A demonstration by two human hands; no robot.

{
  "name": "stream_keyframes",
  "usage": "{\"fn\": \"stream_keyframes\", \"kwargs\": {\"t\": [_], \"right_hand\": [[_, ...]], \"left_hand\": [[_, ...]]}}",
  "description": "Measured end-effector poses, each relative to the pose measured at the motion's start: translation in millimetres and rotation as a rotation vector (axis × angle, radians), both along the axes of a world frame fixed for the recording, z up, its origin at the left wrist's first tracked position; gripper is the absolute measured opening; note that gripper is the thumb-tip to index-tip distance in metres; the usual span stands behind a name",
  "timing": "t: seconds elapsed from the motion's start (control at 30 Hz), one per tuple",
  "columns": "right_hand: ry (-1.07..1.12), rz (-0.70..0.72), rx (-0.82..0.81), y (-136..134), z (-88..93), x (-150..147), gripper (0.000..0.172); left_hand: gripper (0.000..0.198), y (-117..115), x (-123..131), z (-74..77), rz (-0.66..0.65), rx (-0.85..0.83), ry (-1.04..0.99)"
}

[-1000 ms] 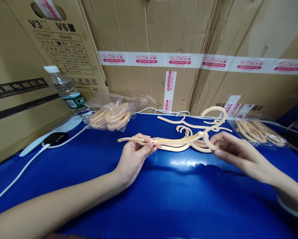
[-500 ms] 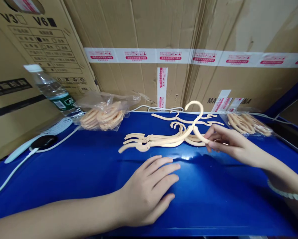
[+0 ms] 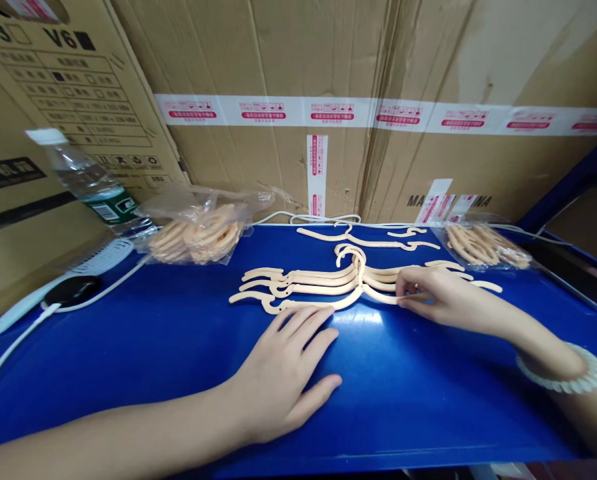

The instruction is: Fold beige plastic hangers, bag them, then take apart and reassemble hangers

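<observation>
Hanger [image 3: 361, 289] in front lies on blue table [image 3: 403, 413], its right side pinched between fingertips [image 3: 407, 303] of the right hand [image 3: 441, 297]; the left hand [image 3: 286, 373] (fingers spread, contact unclear) is near its left side.

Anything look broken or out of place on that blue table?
One thing: a short peach piece lies by itself behind the right end of the rear hanger, apart from the row of hangers in front. It resembles a loose hanger end, though I can't tell whether it broke off. Nothing looks spilled.
</observation>
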State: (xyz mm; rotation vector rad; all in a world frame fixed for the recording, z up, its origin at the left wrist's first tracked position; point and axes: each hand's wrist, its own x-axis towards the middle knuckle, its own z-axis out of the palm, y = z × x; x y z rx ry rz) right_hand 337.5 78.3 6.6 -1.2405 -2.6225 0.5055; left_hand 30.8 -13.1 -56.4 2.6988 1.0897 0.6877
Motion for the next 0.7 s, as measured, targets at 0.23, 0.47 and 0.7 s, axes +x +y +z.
{"fn": "stream_keyframes", "kwargs": {"t": [0.23,0.47,0.7], "right_hand": [[-0.057,0.020,0.099,4.2,-4.3,0.5,0.018],[-0.087,0.004,0.141,7.2,-6.9,3.4,0.015],[-0.116,0.010,0.124,8.1,-4.9,2.6,0.017]], "left_hand": [[0.047,0.0,0.1,-2.0,0.027,-0.030,0.015],[0.049,0.2,1.2,-1.0,0.049,-0.047,0.030],[0.047,-0.3,0.3,-0.6,0.084,0.001,0.086]]}}
